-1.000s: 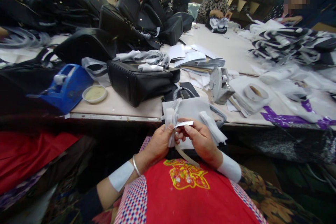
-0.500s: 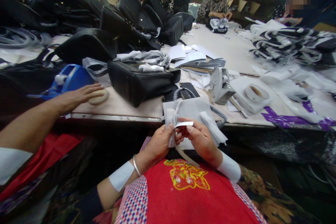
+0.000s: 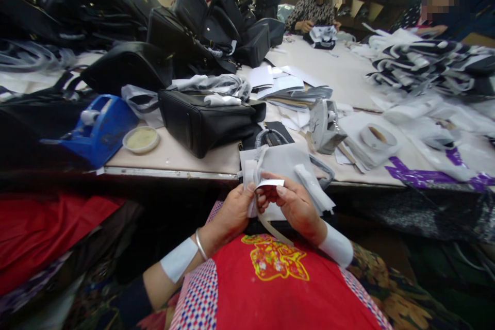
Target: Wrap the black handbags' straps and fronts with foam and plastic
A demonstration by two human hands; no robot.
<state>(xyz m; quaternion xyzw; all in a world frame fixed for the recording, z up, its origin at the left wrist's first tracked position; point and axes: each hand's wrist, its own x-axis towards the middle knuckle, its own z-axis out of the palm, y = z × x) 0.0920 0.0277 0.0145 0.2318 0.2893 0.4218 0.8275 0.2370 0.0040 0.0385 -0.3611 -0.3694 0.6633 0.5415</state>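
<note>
My left hand (image 3: 236, 209) is closed, thumb and fingers pinching a bag strap wrapped in white packing film (image 3: 250, 171). Between the thumb and fingers of my right hand (image 3: 300, 209) is the end of a short white strip (image 3: 273, 183), whose other end reaches to my left thumb. Both hands are close together over my lap. A narrow pale strap (image 3: 274, 229) hangs from between them over the red apron (image 3: 247, 294). Behind them, a bag covered with a white sheet (image 3: 288, 157) leans at the table edge, its grey-wrapped handle (image 3: 323, 170) on the right.
A blue tape dispenser (image 3: 102, 129), a shallow round dish (image 3: 141, 139) and a black handbag (image 3: 204, 118) stand to the left. Paper sheets (image 3: 286, 85), a grey tape dispenser (image 3: 325, 126) and a tape roll (image 3: 377, 138) lie ahead and right. Co-workers sit across the table.
A co-worker's arm at the left has withdrawn from the round dish, which now shows fully. The far co-worker's hands have moved apart. My own hands have barely moved.
</note>
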